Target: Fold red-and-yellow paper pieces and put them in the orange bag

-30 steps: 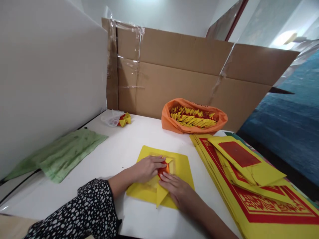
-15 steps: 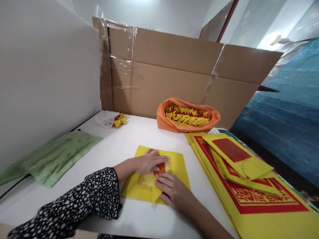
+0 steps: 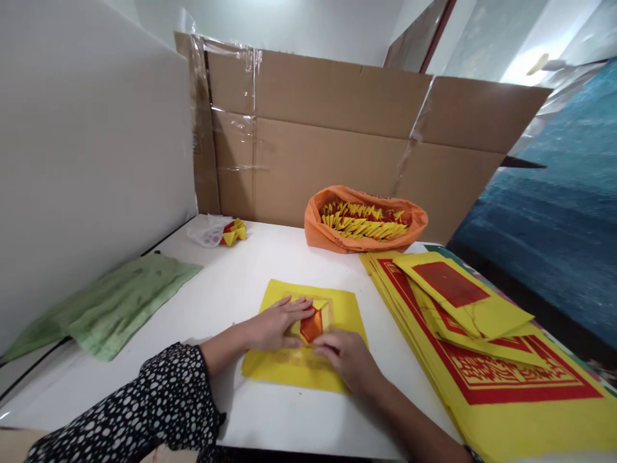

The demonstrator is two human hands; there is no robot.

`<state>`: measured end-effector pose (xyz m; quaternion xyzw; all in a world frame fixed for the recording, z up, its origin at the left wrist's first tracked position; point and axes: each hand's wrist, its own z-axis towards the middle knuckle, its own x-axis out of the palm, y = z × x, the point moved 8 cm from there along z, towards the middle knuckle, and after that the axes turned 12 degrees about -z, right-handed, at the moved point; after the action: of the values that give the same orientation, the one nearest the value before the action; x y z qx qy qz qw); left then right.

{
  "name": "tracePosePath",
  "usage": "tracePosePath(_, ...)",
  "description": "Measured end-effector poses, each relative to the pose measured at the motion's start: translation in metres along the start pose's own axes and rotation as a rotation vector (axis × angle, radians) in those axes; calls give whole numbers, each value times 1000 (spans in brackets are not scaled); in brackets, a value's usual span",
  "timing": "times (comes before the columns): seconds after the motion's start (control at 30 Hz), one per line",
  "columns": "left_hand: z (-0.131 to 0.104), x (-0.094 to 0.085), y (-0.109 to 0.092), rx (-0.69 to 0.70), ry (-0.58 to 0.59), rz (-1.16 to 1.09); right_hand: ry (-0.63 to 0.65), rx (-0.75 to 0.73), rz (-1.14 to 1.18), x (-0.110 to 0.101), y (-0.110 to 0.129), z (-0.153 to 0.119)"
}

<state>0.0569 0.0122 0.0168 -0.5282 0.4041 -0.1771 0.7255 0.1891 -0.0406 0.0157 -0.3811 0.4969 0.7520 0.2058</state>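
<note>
A sheet of yellow paper (image 3: 344,305) lies flat on the white table. On its middle rests a smaller folded piece of paper (image 3: 312,326), with a shiny red-orange face and a yellow edge. My left hand (image 3: 274,325) lies flat over the left side of this folded piece, fingers stretched to the right and touching its top. At its lower right corner, the thumb and fingers of my right hand (image 3: 349,357) are pinched together on the edge. The part under my left palm is hidden.
An orange bag (image 3: 328,241) full of folded yellow-and-red papers stands behind. Large yellow sheets with red print (image 3: 530,424) are stacked at right. A green cloth (image 3: 120,299) lies left, near a clear plastic bag (image 3: 208,233) beside yellow-red folded pieces (image 3: 234,232). Cardboard (image 3: 328,148) walls the back.
The yellow flap that pointed toward me is now folded up onto the small piece. My left hand has slid left and lower, uncovering the red face; my right hand has shifted right and closed into a pinch.
</note>
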Motion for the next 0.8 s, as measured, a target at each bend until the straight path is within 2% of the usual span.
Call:
tracePosePath(0.07,0,0,-1,-3,33,34,-19,129,51,-2,-8,7)
tracePosePath(0.17,0,-2,-6,33,52,61,-8,207,109,-1,-11,20)
tracePosePath(0.3,4,-14,-16,99,-103,-26,4,221,88,0,-12,31)
tracePosePath(0.4,9,-14,-8,40,-174,-109,-2,233,78,0,-12,31)
tracePosePath(0.47,11,-12,0,-8,-188,-136,-58,200,22,-1,-7,25)
tracePosePath(0.53,12,-13,6,-35,-212,-131,-180,98,-143,-4,5,12)
tracePosePath(0.63,14,-14,11,-56,-210,-99,-330,-73,-437,9,30,-19)
tracePosePath(0.7,16,-15,13,-80,-203,-82,-324,-105,-530,26,37,-37)
tracePosePath(0.8,18,-16,15,-114,-217,-72,-274,-64,-585,43,38,-50)
